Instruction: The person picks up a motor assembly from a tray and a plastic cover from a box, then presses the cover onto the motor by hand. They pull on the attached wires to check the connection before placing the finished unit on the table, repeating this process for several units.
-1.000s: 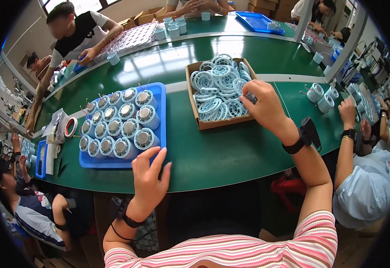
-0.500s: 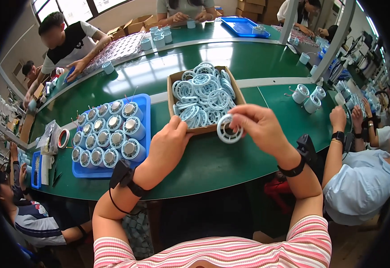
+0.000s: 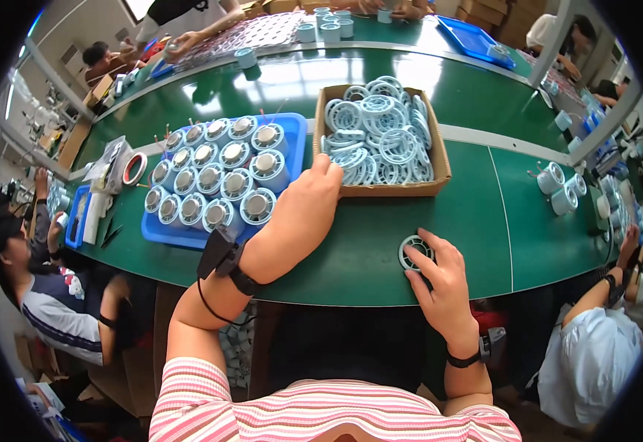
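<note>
My left hand (image 3: 308, 197) is closed at the near left corner of an open cardboard box (image 3: 399, 191), its fingers gripping the edge. Light-blue plastic rings with spokes (image 3: 397, 146) fill the box in a loose heap. Nearer to me, a single spoked ring (image 3: 402, 255) lies flat on the green tabletop by the front edge. The thumb and fingers of my right hand (image 3: 445, 286) hold it at the rim and across its middle. Left of the box, a blue tray (image 3: 301, 136) carries rows of light-blue cylindrical housings (image 3: 268, 168) with silver round centres and thin wires.
A roll of tape (image 3: 135, 169), a plastic bag (image 3: 110, 166) and dark tweezers (image 3: 112, 235) lie left of the tray. Several light-blue housings (image 3: 564, 199) stand at the right. Co-workers sit on both sides and across the table, beyond a pale rail (image 3: 476, 135).
My right hand has brought the ring from the box's front edge down onto the table near me. The left hand remains at the box corner. The whole view has shifted.
</note>
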Demonstrator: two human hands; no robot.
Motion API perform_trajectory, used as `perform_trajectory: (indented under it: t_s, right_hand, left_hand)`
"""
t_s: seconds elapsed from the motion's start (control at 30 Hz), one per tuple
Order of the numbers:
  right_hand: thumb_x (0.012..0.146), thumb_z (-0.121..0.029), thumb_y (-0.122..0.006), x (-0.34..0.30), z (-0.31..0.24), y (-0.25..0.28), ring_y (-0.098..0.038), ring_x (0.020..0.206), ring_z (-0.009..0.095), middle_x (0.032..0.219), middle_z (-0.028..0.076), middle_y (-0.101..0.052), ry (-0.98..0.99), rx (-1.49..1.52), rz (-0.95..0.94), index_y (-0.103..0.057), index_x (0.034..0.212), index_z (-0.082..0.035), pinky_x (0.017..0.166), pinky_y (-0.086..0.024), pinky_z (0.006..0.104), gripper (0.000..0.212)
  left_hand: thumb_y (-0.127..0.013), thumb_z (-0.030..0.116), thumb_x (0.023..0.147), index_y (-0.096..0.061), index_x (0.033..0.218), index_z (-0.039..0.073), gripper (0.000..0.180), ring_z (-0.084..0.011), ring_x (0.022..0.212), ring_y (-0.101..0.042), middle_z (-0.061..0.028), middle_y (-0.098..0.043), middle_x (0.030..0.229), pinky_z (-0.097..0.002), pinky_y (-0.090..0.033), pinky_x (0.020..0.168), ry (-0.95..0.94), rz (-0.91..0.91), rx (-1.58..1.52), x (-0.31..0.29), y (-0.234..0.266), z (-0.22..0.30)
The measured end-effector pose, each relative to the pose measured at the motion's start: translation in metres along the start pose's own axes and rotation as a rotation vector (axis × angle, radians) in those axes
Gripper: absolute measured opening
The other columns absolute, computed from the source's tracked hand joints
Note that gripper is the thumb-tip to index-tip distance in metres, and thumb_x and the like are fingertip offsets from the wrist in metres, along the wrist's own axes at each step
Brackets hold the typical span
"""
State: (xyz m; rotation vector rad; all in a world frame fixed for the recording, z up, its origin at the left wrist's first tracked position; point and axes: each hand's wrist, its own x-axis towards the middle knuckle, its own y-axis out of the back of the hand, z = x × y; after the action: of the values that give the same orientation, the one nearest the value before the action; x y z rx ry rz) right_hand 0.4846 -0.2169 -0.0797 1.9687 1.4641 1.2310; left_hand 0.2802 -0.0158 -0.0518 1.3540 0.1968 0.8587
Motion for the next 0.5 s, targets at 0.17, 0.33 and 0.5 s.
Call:
perform_trajectory:
  t_s: [0.17, 0.33, 0.5]
  right_hand:
    - [0.085, -0.004, -0.075, 0.006, -0.004, 0.001, -0.056, 0.126, 0.038, 0.14, 0.019, -0.059, -0.011, -0.041, -0.064, -0.07, 0.124, -0.006, 0.108, -0.042, 0.0458, 0.039]
    - [0.085, -0.004, -0.075, 0.0, 0.0, 0.001, -0.055, 0.127, 0.038, 0.14, 0.018, -0.059, -0.029, 0.033, -0.085, -0.07, 0.124, -0.006, 0.108, -0.041, 0.046, 0.039]
    - [0.085, -0.006, -0.076, -0.002, -0.003, -0.002, -0.055, 0.126, 0.038, 0.139, 0.018, -0.059, -0.013, -0.041, -0.04, -0.07, 0.123, -0.007, 0.107, -0.041, 0.0467, 0.039]
  left_hand:
    - [-0.073, 0.004, 0.088, -0.053, 0.114, 0.0, 0.032, -0.0412, 0.109, -0.063, -0.0196, -0.055, 0.127, -0.046, -0.055, 0.086, -0.086, 0.059, -0.032, -0.012, 0.014, 0.004]
    - [-0.075, 0.006, 0.087, -0.059, 0.124, 0.005, 0.041, -0.0319, 0.127, -0.061, -0.0139, -0.054, 0.143, -0.0476, -0.047, 0.106, -0.196, 0.121, 0.099, -0.062, 0.048, 0.019]
    - [-0.067, 0.01, 0.092, -0.063, 0.129, 0.009, 0.037, -0.0214, 0.14, -0.054, -0.0072, -0.058, 0.144, -0.0541, -0.029, 0.12, -0.399, -0.026, 0.275, -0.092, 0.044, -0.028]
